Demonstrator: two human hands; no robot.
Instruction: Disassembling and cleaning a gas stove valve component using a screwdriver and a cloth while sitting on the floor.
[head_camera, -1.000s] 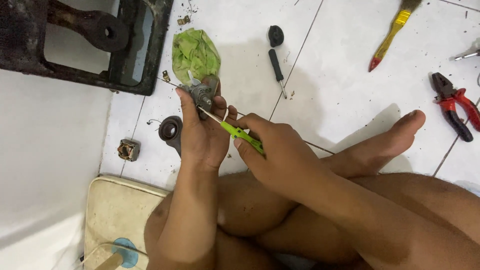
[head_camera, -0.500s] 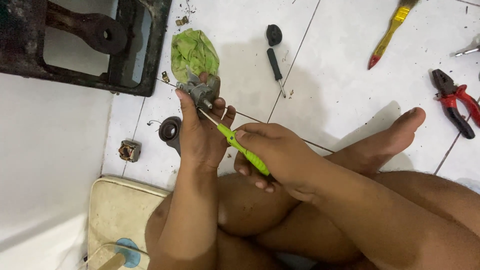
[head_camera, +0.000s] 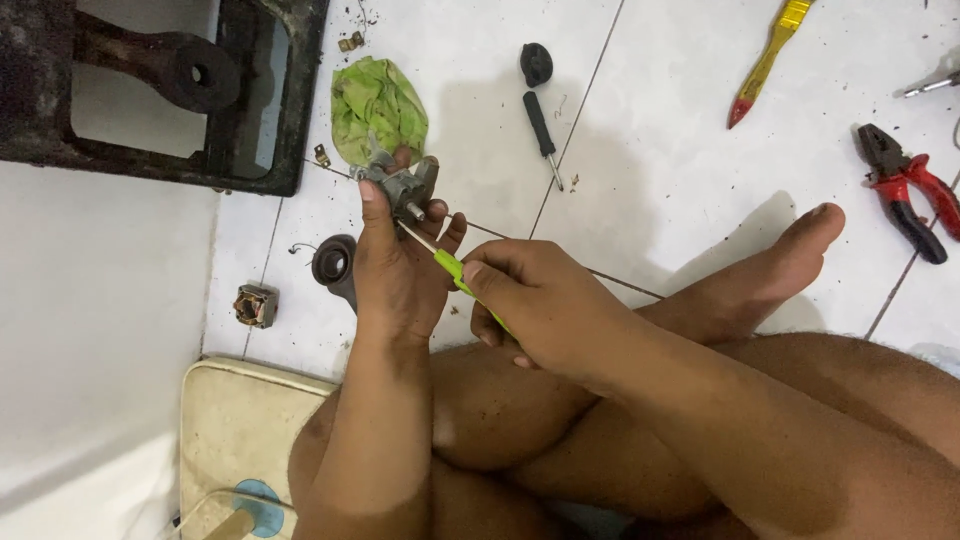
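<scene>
My left hand (head_camera: 395, 270) grips a small grey metal valve part (head_camera: 402, 185) with a short stem, held up above the white tiled floor. In my right hand (head_camera: 535, 300) is a green-handled screwdriver (head_camera: 452, 268); its thin shaft slants up to the left and its tip touches the metal part. Both hands hover over my crossed legs. Just behind the part lies a crumpled green cloth (head_camera: 378, 105).
A rusty black stove frame (head_camera: 150, 95) fills the top left. On the tiles lie a black screwdriver (head_camera: 545, 135), a black knob (head_camera: 536, 62), a yellow brush (head_camera: 770, 55), red pliers (head_camera: 915, 195), a dark round part (head_camera: 332, 265) and a small metal piece (head_camera: 256, 305). My foot (head_camera: 790, 255) rests at right.
My right hand slid back along the green screwdriver and steadied it, with the tip staying at the metal part. My left hand kept the part in about the same spot.
</scene>
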